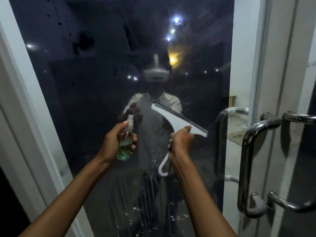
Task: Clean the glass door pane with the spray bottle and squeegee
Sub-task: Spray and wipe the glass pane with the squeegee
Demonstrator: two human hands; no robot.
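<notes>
Two hands, ours: left hand (116,144) grips spray bottle (125,142); right hand (181,142) grips squeegee (172,118) against wet glass door pane (95,82).

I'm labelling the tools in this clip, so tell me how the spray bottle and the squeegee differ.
The spray bottle is clear plastic with green liquid low inside; the squeegee is opaque white with a dark blade edge. The bottle stands about upright in the left hand; the squeegee is tilted, its blade running down to the right, gripped by the handle in the right hand. The bottle is narrow; the squeegee's head is broad. Both are held up before the glass pane.
</notes>
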